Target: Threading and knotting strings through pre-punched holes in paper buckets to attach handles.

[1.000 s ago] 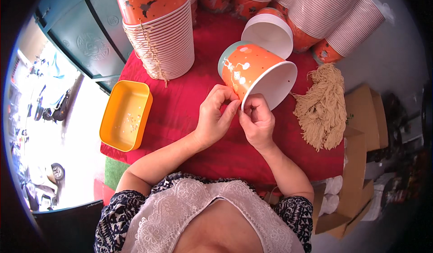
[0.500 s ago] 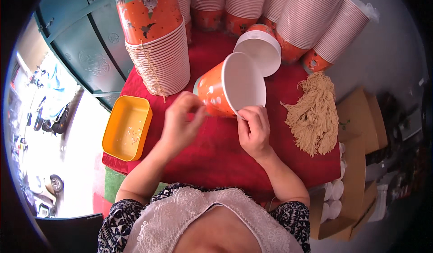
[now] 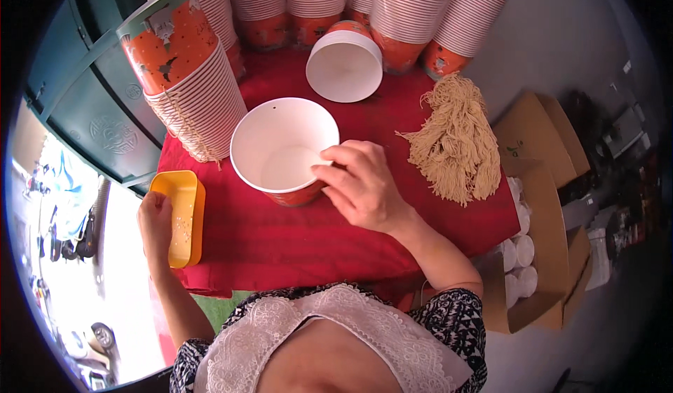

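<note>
Here the right hand [image 3: 361, 183] lay palm-down with bent fingers pinching the rim of the upright white-lined paper cup [image 3: 284, 151] on the red-covered bench [image 3: 280, 239], while the left hand [image 3: 155, 219], arm stretched out, reached loosely curled into the yellow tray [image 3: 184, 218] at the bench's left edge.

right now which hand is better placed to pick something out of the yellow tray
Left. The left hand already rests on the yellow tray at the table's left edge. The right hand is busy gripping the rim of the open paper cup, far from the tray.
</note>
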`<state>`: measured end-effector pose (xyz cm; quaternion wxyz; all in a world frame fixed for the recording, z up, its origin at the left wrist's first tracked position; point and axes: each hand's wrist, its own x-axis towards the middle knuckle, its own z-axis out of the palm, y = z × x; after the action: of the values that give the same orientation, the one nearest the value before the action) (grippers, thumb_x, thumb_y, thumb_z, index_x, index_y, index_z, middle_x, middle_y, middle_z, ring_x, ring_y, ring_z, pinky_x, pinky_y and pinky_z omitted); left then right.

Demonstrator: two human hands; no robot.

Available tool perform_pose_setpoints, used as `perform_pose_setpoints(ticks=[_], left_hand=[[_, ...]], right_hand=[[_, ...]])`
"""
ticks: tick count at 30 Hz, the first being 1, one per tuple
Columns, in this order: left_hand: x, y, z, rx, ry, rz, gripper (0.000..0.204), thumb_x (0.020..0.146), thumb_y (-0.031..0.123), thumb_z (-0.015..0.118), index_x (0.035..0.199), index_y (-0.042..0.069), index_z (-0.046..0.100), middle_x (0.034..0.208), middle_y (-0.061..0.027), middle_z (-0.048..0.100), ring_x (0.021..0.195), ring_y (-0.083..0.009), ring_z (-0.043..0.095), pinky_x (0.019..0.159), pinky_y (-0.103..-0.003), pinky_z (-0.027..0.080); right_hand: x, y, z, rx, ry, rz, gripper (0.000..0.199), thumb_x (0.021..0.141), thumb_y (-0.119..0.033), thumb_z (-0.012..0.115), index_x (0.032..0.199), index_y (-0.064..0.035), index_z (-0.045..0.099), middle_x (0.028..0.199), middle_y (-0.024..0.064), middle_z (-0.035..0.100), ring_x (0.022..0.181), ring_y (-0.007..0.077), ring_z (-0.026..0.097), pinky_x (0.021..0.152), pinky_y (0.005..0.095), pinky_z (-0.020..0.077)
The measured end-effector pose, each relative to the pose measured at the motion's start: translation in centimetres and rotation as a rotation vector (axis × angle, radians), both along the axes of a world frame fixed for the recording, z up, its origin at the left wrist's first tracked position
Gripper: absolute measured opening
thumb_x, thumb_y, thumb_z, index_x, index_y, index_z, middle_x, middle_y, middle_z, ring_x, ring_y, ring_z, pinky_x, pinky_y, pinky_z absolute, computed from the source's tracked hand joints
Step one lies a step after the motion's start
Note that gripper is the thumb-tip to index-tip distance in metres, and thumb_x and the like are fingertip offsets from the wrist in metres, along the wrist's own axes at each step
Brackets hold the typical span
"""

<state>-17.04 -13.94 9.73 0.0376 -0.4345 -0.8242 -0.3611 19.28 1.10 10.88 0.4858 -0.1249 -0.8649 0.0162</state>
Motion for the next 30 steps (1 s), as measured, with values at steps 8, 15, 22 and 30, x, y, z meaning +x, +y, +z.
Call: perform_pose_setpoints(ticks=[8, 15, 22, 30], left_hand=[[-1.1, -0.4, -1.0, -0.021, 0.024, 0.004, 0.014, 0.090, 0.010, 0.060, 0.093, -0.003, 0.062, 0.079, -0.0168, 0.063, 0.072, -0.0247, 0.063, 0.068, -0.034, 0.050], [2.6, -0.6, 0.9, 0.376, 0.037, -0.126, 0.012, 0.096, 0.007, 0.054, 0.104, 0.000, 0.061, 0.105, -0.0063, 0.062, 0.087, -0.0132, 0.059, 0.075, -0.025, 0.049], [6.4, -0.3, 1.4, 0.491, -0.085, -0.299, 0.012, 0.097, 0.002, 0.051, 0.098, -0.004, 0.061, 0.107, -0.0085, 0.061, 0.089, -0.0125, 0.059, 0.079, -0.024, 0.050], [10.5, 0.8, 1.8, 0.467, -0.101, -0.447, 0.005, 0.092, -0.005, 0.054, 0.091, -0.005, 0.060, 0.101, -0.0109, 0.061, 0.084, -0.0136, 0.058, 0.074, -0.024, 0.049]], right_hand=[[9.1, 2.6, -0.9, -0.188, -0.004, -0.354, 0.019, 0.075, 0.002, 0.069, 0.094, 0.0000, 0.065, 0.102, 0.0124, 0.059, 0.097, 0.0304, 0.056, 0.085, 0.0400, 0.0467], [18.1, 3.5, -2.8, -0.392, 0.105, -0.720, 0.010, 0.081, -0.002, 0.067, 0.089, 0.0001, 0.062, 0.093, 0.0117, 0.061, 0.085, 0.0295, 0.060, 0.077, 0.0392, 0.0482], [18.9, 3.3, -5.7, -0.368, -0.104, -0.705, 0.011, 0.081, -0.001, 0.067, 0.091, -0.0013, 0.064, 0.090, 0.0108, 0.056, 0.090, 0.0294, 0.057, 0.076, 0.0392, 0.0472], [16.8, 5.4, -5.7, -0.082, -0.361, -0.564, 0.016, 0.076, 0.005, 0.060, 0.090, -0.0003, 0.065, 0.089, 0.0098, 0.051, 0.087, 0.0276, 0.055, 0.074, 0.0396, 0.0482]])
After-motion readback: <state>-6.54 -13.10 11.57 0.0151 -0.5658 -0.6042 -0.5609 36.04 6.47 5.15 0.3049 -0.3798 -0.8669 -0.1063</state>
